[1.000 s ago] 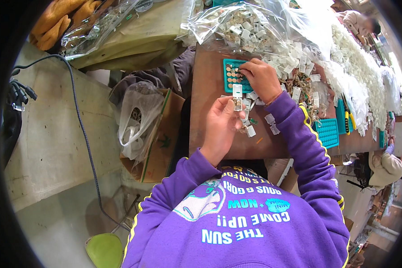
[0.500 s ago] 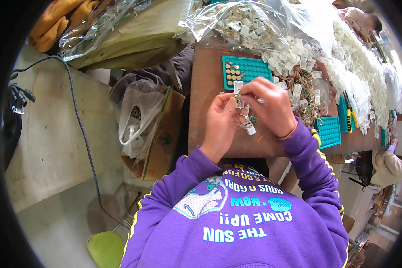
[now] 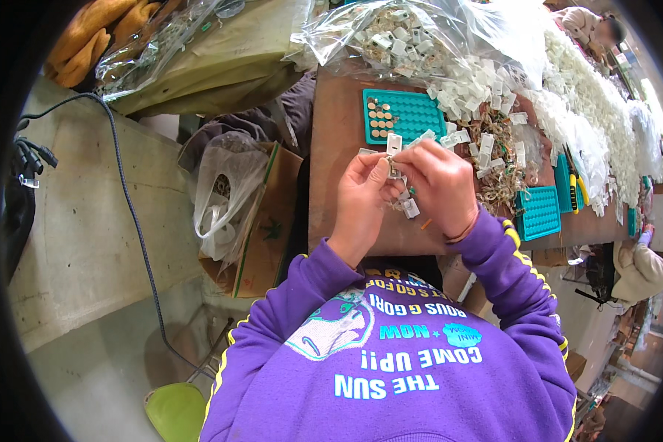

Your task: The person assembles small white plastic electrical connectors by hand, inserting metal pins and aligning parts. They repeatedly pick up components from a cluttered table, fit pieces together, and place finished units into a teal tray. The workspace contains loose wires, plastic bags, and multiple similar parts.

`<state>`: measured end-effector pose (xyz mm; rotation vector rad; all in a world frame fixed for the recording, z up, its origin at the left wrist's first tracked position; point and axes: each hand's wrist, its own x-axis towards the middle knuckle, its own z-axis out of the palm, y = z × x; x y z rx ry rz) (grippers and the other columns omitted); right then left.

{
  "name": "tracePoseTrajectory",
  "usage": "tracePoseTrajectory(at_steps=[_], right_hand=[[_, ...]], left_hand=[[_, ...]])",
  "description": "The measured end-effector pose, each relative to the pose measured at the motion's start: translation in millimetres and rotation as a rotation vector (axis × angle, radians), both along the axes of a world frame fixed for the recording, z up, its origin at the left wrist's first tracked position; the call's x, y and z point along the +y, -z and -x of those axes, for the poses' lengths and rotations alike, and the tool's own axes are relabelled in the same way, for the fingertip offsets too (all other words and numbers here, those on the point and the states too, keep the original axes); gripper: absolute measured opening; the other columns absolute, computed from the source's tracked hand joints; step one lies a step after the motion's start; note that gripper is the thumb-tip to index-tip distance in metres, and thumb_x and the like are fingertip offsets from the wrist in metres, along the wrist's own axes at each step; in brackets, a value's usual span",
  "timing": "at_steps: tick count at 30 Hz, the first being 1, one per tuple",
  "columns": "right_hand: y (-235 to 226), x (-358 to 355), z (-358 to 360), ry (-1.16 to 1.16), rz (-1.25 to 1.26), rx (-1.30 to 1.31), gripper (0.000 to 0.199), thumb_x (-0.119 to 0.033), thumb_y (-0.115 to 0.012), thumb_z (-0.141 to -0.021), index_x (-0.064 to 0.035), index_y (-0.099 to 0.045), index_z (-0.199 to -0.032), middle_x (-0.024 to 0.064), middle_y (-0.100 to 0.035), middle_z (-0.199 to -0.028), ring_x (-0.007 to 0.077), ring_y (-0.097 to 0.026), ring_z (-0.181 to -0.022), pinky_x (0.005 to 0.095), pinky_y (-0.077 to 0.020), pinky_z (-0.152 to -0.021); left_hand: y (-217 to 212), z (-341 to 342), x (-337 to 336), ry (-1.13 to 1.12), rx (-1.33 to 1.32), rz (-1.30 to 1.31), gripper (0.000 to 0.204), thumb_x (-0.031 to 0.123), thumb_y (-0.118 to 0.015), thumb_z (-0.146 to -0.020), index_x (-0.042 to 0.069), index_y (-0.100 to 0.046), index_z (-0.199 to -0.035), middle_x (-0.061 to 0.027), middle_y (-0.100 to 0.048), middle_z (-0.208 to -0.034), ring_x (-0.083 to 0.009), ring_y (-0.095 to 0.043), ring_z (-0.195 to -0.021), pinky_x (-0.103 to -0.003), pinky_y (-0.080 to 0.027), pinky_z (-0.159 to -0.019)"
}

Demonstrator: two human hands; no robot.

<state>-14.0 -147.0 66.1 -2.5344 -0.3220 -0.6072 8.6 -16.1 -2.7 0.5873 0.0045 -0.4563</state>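
The left hand [image 3: 361,193] pinches a white plastic case [image 3: 394,141]; the right hand [image 3: 446,184] touches it, its grip I cannot tell. The teal tray [image 3: 422,112] lies apart from the table's [image 3: 336,110] left edge.

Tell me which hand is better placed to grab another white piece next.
Probably the right hand: the heap of white pieces lies nearer it, while the left hand pinches a white case.

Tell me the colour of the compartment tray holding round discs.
The compartment tray is teal, best seen in the head view.

One head-worn fisheye view looks down at the nearby table [image 3: 339,110].
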Motion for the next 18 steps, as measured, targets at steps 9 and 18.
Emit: tracePoseTrajectory(at_steps=[9,18], right_hand=[[15.8,-4.7,8.2,-0.098,-0.015,-0.175,0.034,-0.007,-0.069,-0.079,-0.0071,-0.069,-0.113,0.0100,-0.069,-0.095,0.0265,-0.067,-0.078,0.0351,-0.0540,-0.069],[-4.3,-13.0,4.5,0.029,-0.482,0.222,0.015,-0.006,-0.071,-0.082,-0.0040,-0.068,-0.097,0.0095,-0.066,-0.086,0.0186,-0.062,-0.062,0.0288,-0.0505,-0.057]], left_hand=[[0.6,-1.6,1.4,0.009,0.018,0.089,0.014,0.014,-0.060,-0.098,0.002,-0.057,-0.105,-0.0059,-0.065,-0.094,-0.0122,-0.062,-0.073,-0.024,-0.052,-0.067],[-6.4,4.0,7.4,0.378,0.034,0.266,0.024,0.018,-0.056,-0.100,0.004,-0.057,-0.120,-0.0032,-0.063,-0.107,-0.0110,-0.060,-0.092,-0.026,-0.050,-0.081]])
